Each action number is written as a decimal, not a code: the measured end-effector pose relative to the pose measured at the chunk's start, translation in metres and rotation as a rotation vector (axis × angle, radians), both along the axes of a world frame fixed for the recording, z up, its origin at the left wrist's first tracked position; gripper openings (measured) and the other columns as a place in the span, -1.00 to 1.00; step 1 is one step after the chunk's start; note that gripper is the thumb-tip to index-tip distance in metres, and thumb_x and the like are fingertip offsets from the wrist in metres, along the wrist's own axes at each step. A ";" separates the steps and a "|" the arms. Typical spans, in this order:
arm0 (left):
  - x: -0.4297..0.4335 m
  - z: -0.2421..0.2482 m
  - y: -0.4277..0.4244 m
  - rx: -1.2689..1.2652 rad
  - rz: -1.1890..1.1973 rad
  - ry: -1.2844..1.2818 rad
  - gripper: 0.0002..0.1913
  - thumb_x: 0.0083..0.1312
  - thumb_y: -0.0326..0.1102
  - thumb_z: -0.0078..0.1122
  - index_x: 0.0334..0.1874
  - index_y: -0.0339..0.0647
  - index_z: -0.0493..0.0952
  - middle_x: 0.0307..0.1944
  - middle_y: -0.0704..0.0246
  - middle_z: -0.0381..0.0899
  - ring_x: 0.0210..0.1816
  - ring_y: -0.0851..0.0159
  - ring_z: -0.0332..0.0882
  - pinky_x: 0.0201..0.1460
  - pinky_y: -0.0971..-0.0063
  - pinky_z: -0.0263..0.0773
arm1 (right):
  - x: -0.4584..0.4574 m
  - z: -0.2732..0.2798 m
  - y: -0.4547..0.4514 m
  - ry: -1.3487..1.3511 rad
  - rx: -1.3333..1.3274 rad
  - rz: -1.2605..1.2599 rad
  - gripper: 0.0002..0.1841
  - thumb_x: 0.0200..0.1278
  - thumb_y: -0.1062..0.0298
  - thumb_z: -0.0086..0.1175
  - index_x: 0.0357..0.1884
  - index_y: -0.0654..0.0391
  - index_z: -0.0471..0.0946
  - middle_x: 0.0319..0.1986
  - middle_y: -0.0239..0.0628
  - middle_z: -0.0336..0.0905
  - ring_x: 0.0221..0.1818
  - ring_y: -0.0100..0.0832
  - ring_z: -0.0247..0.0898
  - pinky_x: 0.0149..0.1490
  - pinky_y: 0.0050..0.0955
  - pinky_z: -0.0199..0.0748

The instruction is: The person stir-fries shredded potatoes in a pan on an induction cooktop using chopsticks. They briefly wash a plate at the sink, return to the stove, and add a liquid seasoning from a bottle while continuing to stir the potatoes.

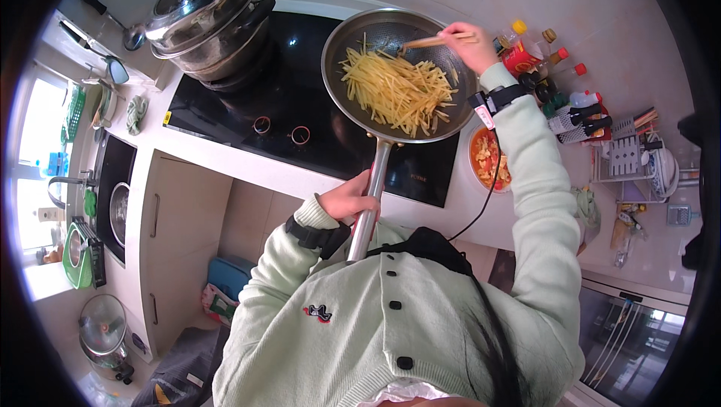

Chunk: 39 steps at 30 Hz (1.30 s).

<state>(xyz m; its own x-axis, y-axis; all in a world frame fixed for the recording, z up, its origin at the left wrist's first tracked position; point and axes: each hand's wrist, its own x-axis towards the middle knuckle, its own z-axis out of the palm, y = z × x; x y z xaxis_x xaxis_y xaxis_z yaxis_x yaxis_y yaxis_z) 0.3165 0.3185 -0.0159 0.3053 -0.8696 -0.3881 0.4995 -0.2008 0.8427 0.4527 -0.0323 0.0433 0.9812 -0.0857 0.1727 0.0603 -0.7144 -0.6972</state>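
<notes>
A deep steel frying pan (334, 87) sits over the black cooktop (236, 120), its long metal handle pointing towards my body. My left hand (354, 197) is wrapped around that handle (381, 165). Pale yellow potato-like shreds (397, 91) lie heaped in the pan. My right hand (470, 46) grips wooden chopsticks (423, 42), whose tips reach into the pan at the far edge of the heap. Whether the tips touch the shreds is hard to tell.
A lidded steel steamer pot (208, 29) stands at the cooktop's back left. Close by the pan's right side is a bowl of tomato and egg (489, 159). Several condiment bottles (543, 58) and a dish rack (631, 165) line the right. A sink (117, 198) lies left.
</notes>
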 end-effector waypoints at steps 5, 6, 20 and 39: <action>0.001 0.002 0.000 -0.010 -0.013 0.000 -0.58 0.13 -0.41 0.07 0.02 -0.24 0.18 -0.39 0.26 0.54 -0.44 0.38 0.54 -0.61 0.63 0.36 | -0.002 0.004 -0.005 -0.056 -0.010 -0.014 -0.79 0.18 0.19 0.19 -0.36 0.14 0.57 -0.56 -0.46 0.52 -0.49 -0.63 0.39 -0.37 -0.61 0.34; 0.002 0.003 0.000 -0.004 -0.019 -0.006 -0.58 0.13 -0.41 0.07 0.02 -0.23 0.18 -0.39 0.26 0.54 -0.45 0.39 0.54 -0.61 0.64 0.35 | -0.003 0.004 -0.005 -0.015 -0.037 0.004 -0.81 0.19 0.23 0.18 -0.36 0.15 0.57 -0.54 -0.48 0.53 -0.47 -0.65 0.38 -0.36 -0.64 0.34; 0.003 0.003 0.001 -0.042 -0.037 -0.001 -0.57 0.15 -0.35 0.09 0.02 -0.20 0.17 -0.40 0.26 0.55 -0.54 0.46 0.47 -0.67 0.70 0.25 | -0.003 0.002 -0.012 -0.017 -0.022 0.028 -0.79 0.19 0.21 0.16 -0.34 0.16 0.59 -0.51 -0.37 0.59 -0.47 -0.56 0.46 -0.32 -0.56 0.41; 0.003 -0.002 0.002 -0.057 -0.032 0.000 -0.58 0.15 -0.38 0.09 0.02 -0.21 0.17 -0.37 0.28 0.53 -0.40 0.40 0.55 -0.58 0.66 0.35 | 0.014 0.010 0.047 0.095 -0.074 0.139 -0.77 0.21 0.17 0.16 -0.34 0.15 0.59 -0.56 -0.42 0.52 -0.50 -0.57 0.37 -0.33 -0.55 0.34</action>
